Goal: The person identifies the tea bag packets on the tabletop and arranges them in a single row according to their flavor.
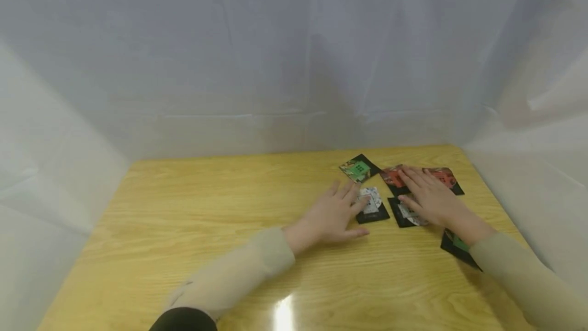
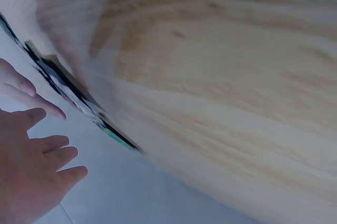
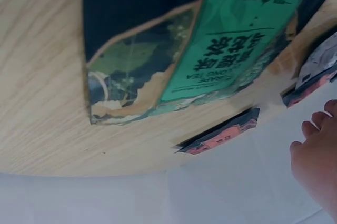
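Note:
Flat black tea packets with coloured labels lie on the table's right part. My left hand (image 1: 332, 214) is spread, palm down, its fingertips overlapping the edge of a white-labelled packet (image 1: 374, 213) in the head view. Behind those fingers lies a green-labelled packet (image 1: 360, 168). My right hand (image 1: 434, 199) reaches over the others with fingers extended. It partly covers two red-labelled packets, the left one (image 1: 391, 176) and the right one (image 1: 446, 178), and a second white-labelled packet (image 1: 404, 216). Another green-labelled packet (image 3: 226, 40) lies below the right wrist, partly hidden by the sleeve in the head view.
The wooden table (image 1: 206, 208) stretches left and forward of the packets. White cloth (image 1: 275, 55) hangs along its back and both sides. A dark round shape (image 1: 184, 320) shows at the bottom edge, by the left sleeve.

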The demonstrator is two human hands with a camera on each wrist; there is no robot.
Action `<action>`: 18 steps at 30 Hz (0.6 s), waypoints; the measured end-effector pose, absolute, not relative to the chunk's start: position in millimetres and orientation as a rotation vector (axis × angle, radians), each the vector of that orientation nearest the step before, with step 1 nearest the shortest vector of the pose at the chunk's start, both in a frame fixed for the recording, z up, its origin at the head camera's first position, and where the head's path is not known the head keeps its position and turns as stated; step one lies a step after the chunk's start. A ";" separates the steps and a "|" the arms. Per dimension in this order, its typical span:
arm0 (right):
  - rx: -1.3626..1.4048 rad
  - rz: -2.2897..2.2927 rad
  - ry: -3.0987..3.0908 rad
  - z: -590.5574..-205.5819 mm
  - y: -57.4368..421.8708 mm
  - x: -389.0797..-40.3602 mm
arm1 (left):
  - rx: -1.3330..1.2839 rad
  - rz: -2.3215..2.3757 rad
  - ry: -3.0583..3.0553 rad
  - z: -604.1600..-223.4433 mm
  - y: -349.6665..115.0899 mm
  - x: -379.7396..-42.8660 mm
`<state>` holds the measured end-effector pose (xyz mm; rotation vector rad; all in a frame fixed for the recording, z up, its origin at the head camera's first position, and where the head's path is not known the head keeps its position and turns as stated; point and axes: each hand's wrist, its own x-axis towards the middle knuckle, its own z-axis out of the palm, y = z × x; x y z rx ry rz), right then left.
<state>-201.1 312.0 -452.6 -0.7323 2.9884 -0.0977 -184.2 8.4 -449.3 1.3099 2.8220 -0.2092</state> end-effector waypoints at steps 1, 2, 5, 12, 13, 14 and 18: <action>-0.738 -0.096 2.981 -453.5 312.1 -202.2 | 1.313 -0.219 2.816 -450.6 10.9 -183.6; -0.739 -0.101 2.972 -454.2 312.2 -203.1 | 1.314 -0.229 2.810 -451.4 13.3 -183.1; -0.749 -0.105 2.956 -456.7 312.7 -205.7 | 1.327 -0.253 2.792 -454.3 19.0 -182.4; -0.753 -0.109 2.921 -461.8 312.2 -209.2 | 1.359 -0.332 2.749 -458.1 28.2 -183.8; -0.746 -0.107 2.912 -462.4 312.1 -209.2 | 1.359 -0.339 2.742 -458.4 29.0 -184.2; -0.738 -0.104 2.905 -463.4 311.9 -209.3 | 1.357 -0.342 2.735 -458.7 29.6 -184.5; -0.712 -0.096 2.876 -466.1 311.1 -209.1 | 1.352 -0.336 2.706 -458.6 29.8 -185.0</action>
